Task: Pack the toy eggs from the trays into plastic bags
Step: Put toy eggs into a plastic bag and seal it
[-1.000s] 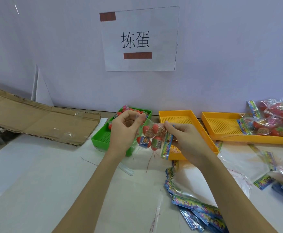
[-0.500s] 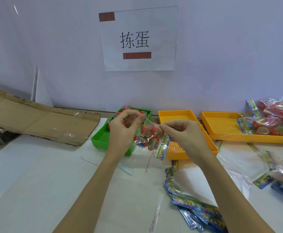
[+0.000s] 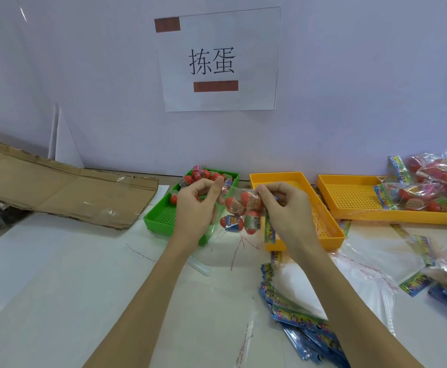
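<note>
Clear bag hung between both hands above the desk, in front of the green tray. Left hand pinched its left edge; right hand pinched the top right. Four red-capped eggs inside. Bare desk lay left; spare bags crowded the right.

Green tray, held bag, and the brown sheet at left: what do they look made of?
Green perforated tray: apparently moulded plastic, uniform colour, gridded floor. Clear bag of toy eggs held by both hands: thin glossy plastic film, see-through, crinkled. Flattened brown sheet: corrugated cardboard, creased, with shiny tape.
</note>
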`<state>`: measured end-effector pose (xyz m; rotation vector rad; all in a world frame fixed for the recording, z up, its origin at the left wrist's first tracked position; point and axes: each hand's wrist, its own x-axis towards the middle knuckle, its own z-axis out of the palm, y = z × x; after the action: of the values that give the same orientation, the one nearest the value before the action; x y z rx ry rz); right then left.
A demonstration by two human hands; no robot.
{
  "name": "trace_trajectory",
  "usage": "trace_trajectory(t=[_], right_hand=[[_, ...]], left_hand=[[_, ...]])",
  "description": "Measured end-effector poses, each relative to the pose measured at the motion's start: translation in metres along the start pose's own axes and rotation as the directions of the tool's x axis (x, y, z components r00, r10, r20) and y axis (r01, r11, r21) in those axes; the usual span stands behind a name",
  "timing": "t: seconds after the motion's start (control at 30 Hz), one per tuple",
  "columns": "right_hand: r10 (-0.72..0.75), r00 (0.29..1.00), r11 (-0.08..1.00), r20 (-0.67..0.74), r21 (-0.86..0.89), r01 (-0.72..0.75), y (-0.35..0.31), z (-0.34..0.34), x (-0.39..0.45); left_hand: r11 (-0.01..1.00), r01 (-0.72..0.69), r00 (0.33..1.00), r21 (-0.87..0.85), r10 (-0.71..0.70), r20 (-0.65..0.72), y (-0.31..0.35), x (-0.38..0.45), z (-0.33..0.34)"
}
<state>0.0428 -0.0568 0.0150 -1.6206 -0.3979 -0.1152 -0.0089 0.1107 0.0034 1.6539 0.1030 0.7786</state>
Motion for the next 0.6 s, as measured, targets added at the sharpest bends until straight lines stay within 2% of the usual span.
trace_trajectory(t=[0.07,0.17,0.3,0.37,0.47,0.6], right_hand=[[0.081,0.992,0.991,0.093,0.094,-0.09,-0.0032,-0.0032,-0.0012],[0.175,0.939,0.96,0.296,0.161,-0.23,-0.0045,-0.0065,-0.0021],[0.187,0.952,0.956,0.242,0.18,-0.233,-0.0042,-0.0029,-0.0024],[0.16,0.963,0.956,0.216,0.211,-0.206,-0.0036,-0.003,-0.0012],[0.146,0.968,0.951,0.202,0.242,-0.194,-0.0034,-0.0082,0.002],[0.157,0.963,0.953,0.22,0.221,-0.206,-0.0024,-0.0074,0.0027]], left_hand=[[1.0,-0.026,0.998,0.002,0.026,-0.051,0.0025,-0.0003,0.0032],[0.995,-0.048,0.991,0.085,0.059,-0.122,0.0014,0.0009,0.0039],[0.987,-0.067,0.99,0.145,0.085,-0.117,0.0045,-0.0016,0.0054],[0.995,-0.042,0.992,0.086,0.052,-0.115,0.0063,-0.0008,0.0048],[1.0,0.0,1.0,-0.022,0.0,-0.014,0.0072,-0.0009,0.0038],[0.995,-0.066,0.998,0.079,0.067,-0.011,0.0042,-0.0007,0.0045]])
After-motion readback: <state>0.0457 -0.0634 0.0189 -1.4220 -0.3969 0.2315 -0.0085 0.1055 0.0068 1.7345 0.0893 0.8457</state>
